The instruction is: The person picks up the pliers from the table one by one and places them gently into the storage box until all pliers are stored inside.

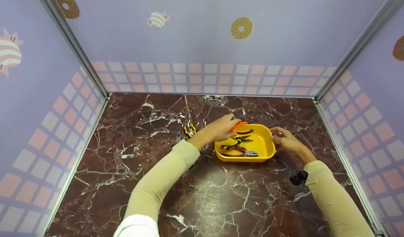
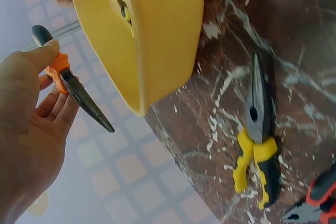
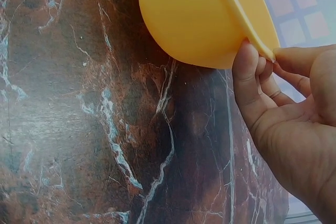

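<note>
So the left hand (image 1: 225, 126) has a pair of orange pliers (image 2: 74, 84) gripped between thumb and fingers, up at the back left corner of the yellow tray (image 1: 267, 142). The right hand (image 1: 289, 143) pinches the tray's right rim. That tray sits right of the middle of the table (image 1: 221, 197), toward the back edge.

Handling-wise, I'd guess the pliers are stiff, dense for their size and hard to break; the coated handles are where I'd grab (bare metal is probably slicker). The tray looks like light, slightly bendy plastic, so steadying it by the rim makes sense.

What's in the way: the raised rim, plus yellow-and-black pliers (image 1: 237, 143) and red-and-black pliers (image 1: 250, 153) crowding the tray's left side. Left of the tray, long-nosed pliers (image 2: 258, 135) and red-handled pliers (image 2: 311, 211) lie loose on the table.
</note>
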The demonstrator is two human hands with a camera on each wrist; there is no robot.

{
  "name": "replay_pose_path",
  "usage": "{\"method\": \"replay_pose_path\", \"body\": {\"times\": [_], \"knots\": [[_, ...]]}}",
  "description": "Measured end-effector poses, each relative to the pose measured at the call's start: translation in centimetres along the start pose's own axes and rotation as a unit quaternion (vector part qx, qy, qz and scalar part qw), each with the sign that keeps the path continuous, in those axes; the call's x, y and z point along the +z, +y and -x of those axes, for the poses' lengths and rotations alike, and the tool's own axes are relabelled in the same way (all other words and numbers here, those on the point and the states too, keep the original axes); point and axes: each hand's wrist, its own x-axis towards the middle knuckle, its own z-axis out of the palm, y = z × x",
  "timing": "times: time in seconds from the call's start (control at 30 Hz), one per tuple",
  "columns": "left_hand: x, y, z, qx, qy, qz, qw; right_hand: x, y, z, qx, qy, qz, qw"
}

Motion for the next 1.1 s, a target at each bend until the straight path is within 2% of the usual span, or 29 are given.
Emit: {"method": "replay_pose_path", "body": {"times": [0.23,0.4,0.67,0.87,1.1], "knots": [[0.5,1.1,-1.0,0.001,0.0,0.011,0.9999,0.0,0.1,-0.1,-0.01,0.0,-0.022,0.9997],[1.2,1.6,-1.6,-0.002,-0.002,0.012,0.9999,0.1,0.2,-0.1,-0.011,-0.001,-0.019,0.9998],[2.3,2.4,-2.2,0.007,-0.029,0.0,0.9996,0.3,0.2,0.1,-0.005,0.002,-0.014,0.9999],[3.0,2.9,-2.6,-0.001,-0.043,0.016,0.9989,0.3,0.1,0.1,0.0,-0.001,-0.005,1.0],[3.3,3.3,-3.5,0.007,-0.065,-0.003,0.9978,0.2,0.2,0.1,-0.01,-0.001,-0.003,0.9999]]}}
